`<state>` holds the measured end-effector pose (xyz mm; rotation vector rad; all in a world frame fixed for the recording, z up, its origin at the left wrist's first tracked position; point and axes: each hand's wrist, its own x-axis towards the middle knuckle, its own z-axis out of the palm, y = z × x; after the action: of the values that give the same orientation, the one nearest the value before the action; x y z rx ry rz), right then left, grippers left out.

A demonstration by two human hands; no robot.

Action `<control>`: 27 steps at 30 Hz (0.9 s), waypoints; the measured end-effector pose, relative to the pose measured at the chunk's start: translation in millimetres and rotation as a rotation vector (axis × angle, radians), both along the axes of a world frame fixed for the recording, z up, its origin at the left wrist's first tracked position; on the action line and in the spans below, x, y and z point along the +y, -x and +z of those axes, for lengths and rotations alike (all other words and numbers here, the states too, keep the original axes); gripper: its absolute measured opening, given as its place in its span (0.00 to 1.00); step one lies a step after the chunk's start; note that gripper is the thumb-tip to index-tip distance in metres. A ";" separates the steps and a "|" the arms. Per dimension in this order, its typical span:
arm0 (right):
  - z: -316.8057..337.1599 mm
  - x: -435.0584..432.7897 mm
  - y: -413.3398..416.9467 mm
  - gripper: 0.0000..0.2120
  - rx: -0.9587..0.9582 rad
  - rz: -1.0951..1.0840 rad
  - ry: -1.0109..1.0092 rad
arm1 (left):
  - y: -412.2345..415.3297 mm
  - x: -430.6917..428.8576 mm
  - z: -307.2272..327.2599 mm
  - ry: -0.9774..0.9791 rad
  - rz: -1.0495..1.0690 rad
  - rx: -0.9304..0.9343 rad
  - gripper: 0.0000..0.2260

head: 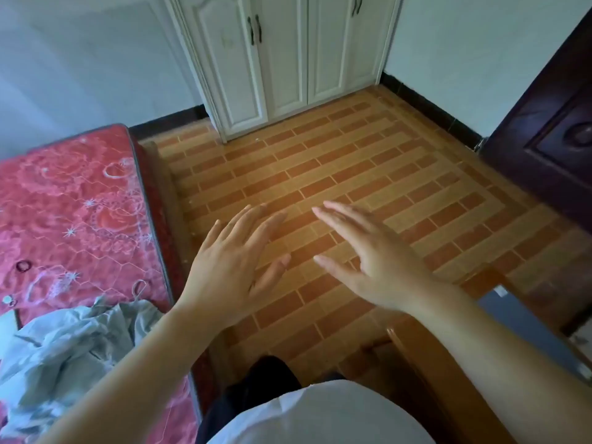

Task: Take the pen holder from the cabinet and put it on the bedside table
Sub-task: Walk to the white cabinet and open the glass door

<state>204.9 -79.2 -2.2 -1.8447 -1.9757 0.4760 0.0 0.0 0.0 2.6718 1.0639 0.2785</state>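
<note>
straight ahead across the tiled floor (pixel 368 174) stands the white cabinet (pixel 282 59), doors closed, so the pen holder is not visible, presumably inside. left hand (pixel 234 261) and right hand (pixel 368 261) hover side by side, fingers spread, holding nothing, both well short of the cabinet and about equally far from its handles (pixel 255 29).
</note>
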 end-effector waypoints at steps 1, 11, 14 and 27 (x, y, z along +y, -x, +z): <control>1.8 3.3 0.3 0.28 0.049 -0.007 -0.012 | 0.3 2.1 0.2 0.020 0.014 -0.017 0.25; -5.1 99.8 5.9 0.27 0.090 0.025 0.033 | 11.6 94.5 -16.6 0.048 0.128 -0.098 0.25; -7.3 151.8 11.2 0.27 0.085 0.037 0.062 | 16.4 141.8 -21.1 0.075 0.155 -0.084 0.25; 9.2 366.2 24.4 0.29 0.112 0.051 0.086 | 32.9 357.8 6.3 0.052 0.070 0.061 0.28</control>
<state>180.5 287.0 7.0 -1.7801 -1.9589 0.6742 -32.9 357.8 6.3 2.6161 1.1679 0.1813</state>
